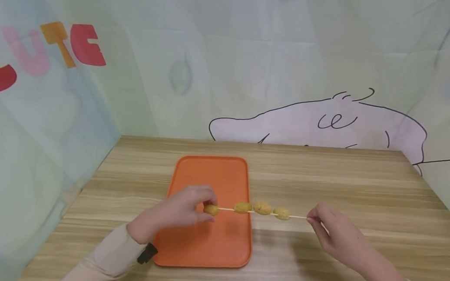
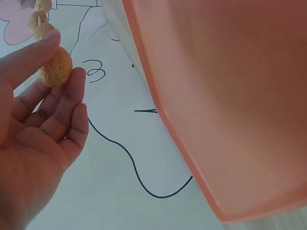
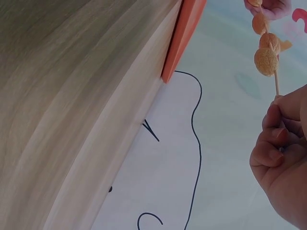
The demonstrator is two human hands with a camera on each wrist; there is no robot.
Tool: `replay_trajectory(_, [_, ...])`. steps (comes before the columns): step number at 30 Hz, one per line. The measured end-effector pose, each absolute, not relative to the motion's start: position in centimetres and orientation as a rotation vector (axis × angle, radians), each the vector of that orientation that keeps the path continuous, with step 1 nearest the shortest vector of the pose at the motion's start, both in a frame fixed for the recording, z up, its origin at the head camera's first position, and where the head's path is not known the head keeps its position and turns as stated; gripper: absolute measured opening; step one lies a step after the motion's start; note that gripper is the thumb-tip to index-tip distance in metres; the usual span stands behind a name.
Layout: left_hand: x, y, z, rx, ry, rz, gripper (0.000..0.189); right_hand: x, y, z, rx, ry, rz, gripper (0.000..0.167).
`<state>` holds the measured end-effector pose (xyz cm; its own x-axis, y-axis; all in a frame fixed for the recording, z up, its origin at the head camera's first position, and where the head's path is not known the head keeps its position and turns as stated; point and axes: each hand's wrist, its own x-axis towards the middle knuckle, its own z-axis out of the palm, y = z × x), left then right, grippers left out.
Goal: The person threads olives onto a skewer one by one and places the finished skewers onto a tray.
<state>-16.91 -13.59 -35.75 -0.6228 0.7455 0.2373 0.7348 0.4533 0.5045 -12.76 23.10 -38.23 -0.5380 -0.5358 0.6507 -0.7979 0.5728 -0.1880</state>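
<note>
A thin wooden skewer [image 1: 299, 217] is held level above the table, with several yellow-brown, wrinkled oval balls along it; their exact food kind cannot be told. My right hand [image 1: 339, 238] pinches its bare right end between thumb and fingers. At the left end, my left hand [image 1: 189, 205] pinches a ball [image 2: 56, 68] between thumb and fingers. The skewer meets this ball; how deep it goes in is hidden. Three more balls [image 1: 262, 208] sit close together nearer the right hand, with bare stick on both sides of them. The right wrist view shows the ball [image 3: 266, 61] nearest that hand.
An orange rectangular tray [image 1: 205, 254] lies on the wood-grain table [image 1: 324, 173], under the left hand and the skewer's left part. A printed cloth backdrop [image 1: 246, 63] with letters and a line drawing stands behind the table and along its left side.
</note>
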Motion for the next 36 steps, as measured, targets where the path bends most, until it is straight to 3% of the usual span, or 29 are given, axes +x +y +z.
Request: replay_trajectory(36, [-16.6,-12.6,-35.9,1.274,2.512,1.022,0.016,-12.6,22.1,-38.0,1.084,-2.309,0.662,0.038])
